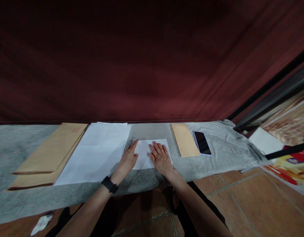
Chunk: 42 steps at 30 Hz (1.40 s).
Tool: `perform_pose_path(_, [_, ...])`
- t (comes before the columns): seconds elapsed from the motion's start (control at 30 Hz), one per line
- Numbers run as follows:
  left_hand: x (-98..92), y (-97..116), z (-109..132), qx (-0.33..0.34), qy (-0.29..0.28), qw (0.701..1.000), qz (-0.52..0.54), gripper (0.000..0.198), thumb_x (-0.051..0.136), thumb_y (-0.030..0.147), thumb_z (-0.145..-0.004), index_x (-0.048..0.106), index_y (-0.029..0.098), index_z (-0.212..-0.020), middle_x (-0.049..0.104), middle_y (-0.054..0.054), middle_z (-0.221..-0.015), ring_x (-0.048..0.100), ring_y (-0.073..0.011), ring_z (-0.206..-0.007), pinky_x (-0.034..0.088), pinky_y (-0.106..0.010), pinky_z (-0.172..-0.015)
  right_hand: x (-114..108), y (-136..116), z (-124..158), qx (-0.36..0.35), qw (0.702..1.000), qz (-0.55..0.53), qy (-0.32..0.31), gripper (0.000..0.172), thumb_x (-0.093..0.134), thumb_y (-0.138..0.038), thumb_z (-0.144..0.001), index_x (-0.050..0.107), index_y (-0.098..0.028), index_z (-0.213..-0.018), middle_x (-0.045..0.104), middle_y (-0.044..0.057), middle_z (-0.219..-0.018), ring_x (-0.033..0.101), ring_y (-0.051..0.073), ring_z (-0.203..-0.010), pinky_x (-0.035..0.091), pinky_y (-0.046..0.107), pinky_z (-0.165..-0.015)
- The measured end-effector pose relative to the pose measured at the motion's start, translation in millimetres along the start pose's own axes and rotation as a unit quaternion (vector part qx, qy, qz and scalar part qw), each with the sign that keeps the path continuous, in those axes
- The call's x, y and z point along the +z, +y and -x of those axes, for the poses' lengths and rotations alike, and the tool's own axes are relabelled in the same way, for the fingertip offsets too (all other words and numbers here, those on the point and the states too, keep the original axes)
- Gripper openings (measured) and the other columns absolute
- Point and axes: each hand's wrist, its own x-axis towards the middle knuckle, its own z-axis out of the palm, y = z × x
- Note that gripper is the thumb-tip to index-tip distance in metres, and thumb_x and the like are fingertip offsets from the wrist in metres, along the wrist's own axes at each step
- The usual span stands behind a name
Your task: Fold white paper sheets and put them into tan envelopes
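A small white sheet of paper [145, 161], which looks folded, lies on the grey cloth in front of me. My left hand [129, 156] rests along its left edge, fingers stretched out toward the far corner and thumb apart. Flat on the sheet's right part is my right hand [161, 158], its fingers spread. Neither hand grips anything. To the left lies a stack of larger white paper sheets [97, 151]. A small brown envelope [184, 140] sits to the right of my right hand.
Two large brown envelopes [50, 148] overlap at the far left. A phone [202, 143] with a dark screen lies right of the small envelope. Dark red fabric [152, 65] hangs behind the cloth-covered surface [223, 144]. Black bars [270, 82] stand at the right, above the tiled floor [240, 200].
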Motion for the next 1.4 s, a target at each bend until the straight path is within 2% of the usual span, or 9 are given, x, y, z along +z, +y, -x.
perform_pose_path(0.13, [-5.0,7,10,-0.011,-0.012,0.999,-0.043,0.069,0.054,0.006,-0.082,0.04,0.005,-0.149,0.057,-0.02,-0.142,0.056,-0.0301,-0.13,0.044,-0.04,-0.111,2,2,-1,0.019,0.999,0.022,0.013,0.051,0.037,-0.039,-0.106,0.04,-0.023,-0.154,0.034,0.008,-0.161,0.032,0.028,-0.149,0.022,0.049,-0.122])
perform_pose_path(0.23, [-3.7,16,26,0.001,0.054,0.992,-0.118,0.059,0.05,0.013,-0.089,0.044,0.008,-0.148,0.053,-0.022,-0.144,0.054,-0.0343,-0.131,0.043,-0.048,-0.11,5,1,-1,0.021,0.999,0.035,0.022,0.051,0.036,-0.039,-0.106,0.04,-0.021,-0.153,0.034,0.009,-0.161,0.033,0.029,-0.149,0.021,0.05,-0.122])
perform_pose_path(0.3, [4.9,24,37,0.041,0.104,0.981,-0.161,0.053,0.044,0.021,-0.096,0.045,0.012,-0.148,0.045,-0.021,-0.152,0.045,-0.0367,-0.139,0.036,-0.054,-0.114,6,0,-1,0.024,0.999,0.038,0.026,0.051,0.036,-0.039,-0.106,0.04,-0.02,-0.153,0.034,0.009,-0.161,0.032,0.029,-0.149,0.02,0.05,-0.122])
perform_pose_path(0.43, [35.7,38,47,0.149,0.042,0.973,-0.17,0.051,0.037,0.032,-0.101,0.048,0.014,-0.147,0.037,-0.015,-0.16,0.028,-0.0311,-0.151,0.022,-0.05,-0.123,4,-1,1,0.024,0.999,0.047,0.014,0.05,0.032,-0.033,-0.106,0.038,-0.021,-0.155,0.032,0.009,-0.162,0.029,0.029,-0.15,0.019,0.05,-0.122])
perform_pose_path(0.6, [57.0,39,45,0.12,0.037,0.974,-0.186,0.057,0.032,0.038,-0.102,0.039,0.012,-0.152,0.036,-0.014,-0.161,0.026,-0.0265,-0.152,0.016,-0.048,-0.124,3,0,1,0.024,0.999,0.047,0.005,0.05,0.031,-0.033,-0.106,0.037,-0.022,-0.155,0.03,0.009,-0.163,0.026,0.027,-0.152,0.019,0.048,-0.121])
perform_pose_path(0.93, [51.2,29,46,0.055,0.058,0.972,-0.222,0.061,0.033,0.037,-0.101,0.034,0.007,-0.154,0.031,-0.019,-0.162,0.025,-0.0278,-0.152,0.02,-0.044,-0.123,12,30,6,0.076,0.991,0.019,0.112,0.056,0.031,-0.035,-0.105,0.041,-0.006,-0.151,0.041,0.02,-0.156,0.039,0.03,-0.145,0.029,0.05,-0.118])
perform_pose_path(1.13, [39.7,34,43,0.035,0.031,0.967,-0.251,0.056,0.036,0.028,-0.099,0.04,0.006,-0.15,0.036,-0.021,-0.159,0.033,-0.0305,-0.148,0.029,-0.046,-0.119,8,25,5,0.108,0.988,0.013,0.106,0.055,0.035,-0.031,-0.102,0.044,-0.002,-0.148,0.043,0.023,-0.153,0.042,0.033,-0.143,0.027,0.053,-0.118])
perform_pose_path(1.27, [28.3,38,29,0.048,0.049,0.97,-0.235,0.047,0.038,0.021,-0.096,0.055,0.01,-0.139,0.053,-0.019,-0.148,0.049,-0.0296,-0.137,0.038,-0.046,-0.112,-3,20,-5,0.137,0.987,0.017,0.078,0.052,0.04,-0.027,-0.1,0.05,-0.003,-0.145,0.047,0.024,-0.15,0.042,0.034,-0.142,0.02,0.056,-0.12])
perform_pose_path(1.4, [30.7,41,9,0.062,0.074,0.972,-0.214,0.047,0.035,0.021,-0.098,0.056,0.009,-0.138,0.055,-0.018,-0.146,0.046,-0.0278,-0.14,0.032,-0.044,-0.117,-8,12,-19,0.117,0.99,-0.026,0.077,0.05,0.033,-0.03,-0.103,0.053,-0.008,-0.144,0.05,0.02,-0.15,0.041,0.03,-0.144,0.027,0.052,-0.119])
